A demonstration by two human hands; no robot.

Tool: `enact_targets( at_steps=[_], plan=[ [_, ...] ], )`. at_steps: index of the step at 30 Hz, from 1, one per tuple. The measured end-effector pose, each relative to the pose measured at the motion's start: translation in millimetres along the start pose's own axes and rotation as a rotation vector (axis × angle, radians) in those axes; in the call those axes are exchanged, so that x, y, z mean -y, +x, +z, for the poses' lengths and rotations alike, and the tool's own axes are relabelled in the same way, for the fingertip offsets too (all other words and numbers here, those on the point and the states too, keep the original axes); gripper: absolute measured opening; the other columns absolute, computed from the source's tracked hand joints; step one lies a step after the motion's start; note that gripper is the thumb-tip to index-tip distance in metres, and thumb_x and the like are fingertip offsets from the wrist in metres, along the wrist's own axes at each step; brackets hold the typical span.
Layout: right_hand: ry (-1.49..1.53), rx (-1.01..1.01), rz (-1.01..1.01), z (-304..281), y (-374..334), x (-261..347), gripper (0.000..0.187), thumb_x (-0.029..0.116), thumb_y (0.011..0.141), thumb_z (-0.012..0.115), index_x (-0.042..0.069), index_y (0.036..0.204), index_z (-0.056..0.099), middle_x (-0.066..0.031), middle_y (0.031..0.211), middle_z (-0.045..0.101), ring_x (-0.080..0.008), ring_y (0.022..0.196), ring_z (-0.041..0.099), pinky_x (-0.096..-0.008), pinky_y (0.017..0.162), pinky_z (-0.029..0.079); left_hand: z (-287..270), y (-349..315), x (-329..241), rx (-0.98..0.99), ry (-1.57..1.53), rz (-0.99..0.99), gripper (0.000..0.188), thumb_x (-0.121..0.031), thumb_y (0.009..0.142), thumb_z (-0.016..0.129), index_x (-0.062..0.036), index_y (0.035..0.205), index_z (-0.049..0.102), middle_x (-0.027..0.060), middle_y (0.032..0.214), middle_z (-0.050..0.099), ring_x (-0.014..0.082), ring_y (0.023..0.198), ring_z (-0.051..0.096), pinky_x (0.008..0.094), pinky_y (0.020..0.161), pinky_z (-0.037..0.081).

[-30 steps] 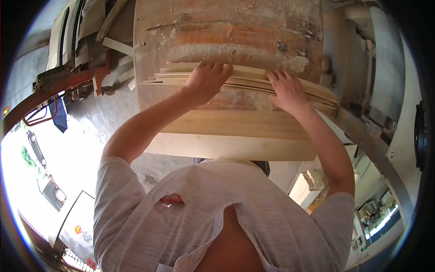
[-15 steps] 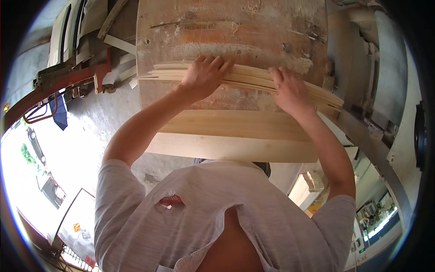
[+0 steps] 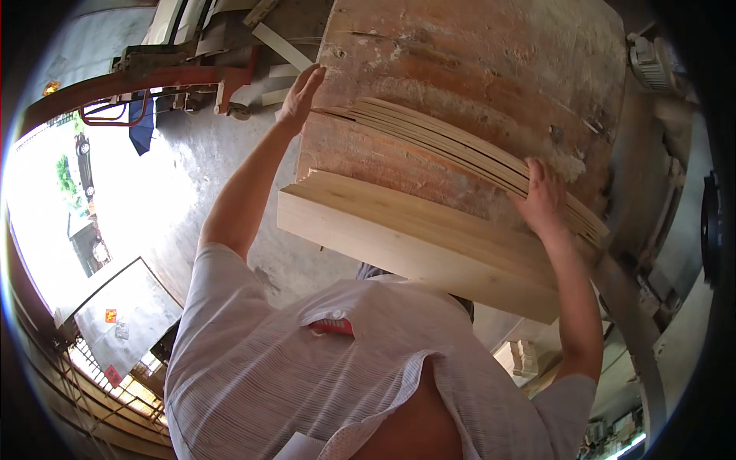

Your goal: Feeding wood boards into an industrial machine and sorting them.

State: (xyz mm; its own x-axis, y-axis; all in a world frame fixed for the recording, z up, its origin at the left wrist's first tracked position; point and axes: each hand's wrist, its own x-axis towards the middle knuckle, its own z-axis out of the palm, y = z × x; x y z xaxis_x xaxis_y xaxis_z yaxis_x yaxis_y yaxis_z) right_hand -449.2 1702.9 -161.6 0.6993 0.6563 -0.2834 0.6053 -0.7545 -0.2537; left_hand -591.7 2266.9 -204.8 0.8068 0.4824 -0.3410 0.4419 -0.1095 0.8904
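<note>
A bundle of thin wooden strips lies side by side across the worn, reddish-brown tabletop. My right hand grips the bundle toward its right end, fingers over the far side and thumb on the near side. At the left end, my left hand is held with its fingers stretched out and its palm turned toward the strip ends; whether it touches them I cannot tell. Nearer to me, a stack of wider pale boards sits along the table's front edge.
A red curved metal frame and a dark blue umbrella are at the left. Scrap boards lie beyond the table's left edge. A grey motor stands at the far right, and cut wooden pieces lie low on the right.
My left hand has let go of the strips' middle and moved to their left end. The right hand stays on the bundle, farther right. The view has turned, so the table appears tilted.
</note>
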Motion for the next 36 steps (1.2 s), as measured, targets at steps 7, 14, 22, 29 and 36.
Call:
enact_targets(
  at_steps=[7, 14, 22, 29, 36],
  plan=[
    [0.015, -0.004, 0.024, -3.4, -3.2, 11.4, 0.093, 0.031, 0.087, 0.095, 0.009, 0.164, 0.047, -0.0150, 0.160, 0.055, -0.0375, 0.151, 0.052, -0.0556, 0.129, 0.038, 77.2, -29.4, -18.0, 0.239, -0.269, -0.084, 0.078, -0.063, 0.112, 0.061, -0.0079, 0.166, 0.056, 0.0125, 0.166, 0.061, 0.0253, 0.156, 0.051, 0.0415, 0.132, 0.029],
    [-0.105, 0.015, 0.000, -3.4, 3.4, 14.6, 0.093, 0.038, 0.090, 0.093, 0.009, 0.164, 0.046, -0.0143, 0.161, 0.053, -0.0377, 0.153, 0.048, -0.0576, 0.131, 0.035, 108.3, -44.6, -32.9, 0.104, -0.290, -0.110, 0.082, -0.053, 0.109, 0.075, -0.0080, 0.171, 0.046, 0.0169, 0.170, 0.051, 0.0285, 0.155, 0.050, 0.0420, 0.129, 0.037],
    [-0.010, 0.060, 0.036, 8.3, 9.4, -7.0, 0.070, 0.041, 0.090, 0.092, 0.012, 0.144, 0.058, -0.0113, 0.141, 0.067, -0.0381, 0.136, 0.065, -0.0570, 0.116, 0.050, 86.8, -42.6, -26.5, 0.403, 0.116, 0.069, 0.114, -0.041, 0.090, 0.098, -0.0140, 0.176, 0.029, 0.0229, 0.173, 0.046, 0.0354, 0.158, 0.048, 0.0470, 0.128, 0.045],
    [0.083, -0.197, -0.106, -8.1, -14.8, 1.0, 0.082, 0.041, 0.089, 0.094, 0.010, 0.156, 0.058, -0.0152, 0.149, 0.066, -0.0402, 0.140, 0.061, -0.0564, 0.120, 0.047, 90.8, -46.8, -7.9, 0.299, 0.556, 0.331, 0.109, -0.021, 0.079, 0.103, -0.0089, 0.166, 0.038, 0.0274, 0.157, 0.057, 0.0436, 0.144, 0.059, 0.0500, 0.117, 0.055],
    [0.154, -0.615, 0.428, -16.0, -68.4, -146.6, 0.053, 0.045, 0.109, 0.071, 0.004, 0.143, 0.069, -0.0182, 0.150, 0.067, -0.0412, 0.136, 0.063, -0.0517, 0.116, 0.050, 89.4, -48.6, 4.6, 0.264, 0.473, 0.298, 0.103, -0.003, 0.081, 0.098, -0.0139, 0.164, 0.037, 0.0190, 0.158, 0.054, 0.0364, 0.144, 0.059, 0.0480, 0.119, 0.055]
  ],
)
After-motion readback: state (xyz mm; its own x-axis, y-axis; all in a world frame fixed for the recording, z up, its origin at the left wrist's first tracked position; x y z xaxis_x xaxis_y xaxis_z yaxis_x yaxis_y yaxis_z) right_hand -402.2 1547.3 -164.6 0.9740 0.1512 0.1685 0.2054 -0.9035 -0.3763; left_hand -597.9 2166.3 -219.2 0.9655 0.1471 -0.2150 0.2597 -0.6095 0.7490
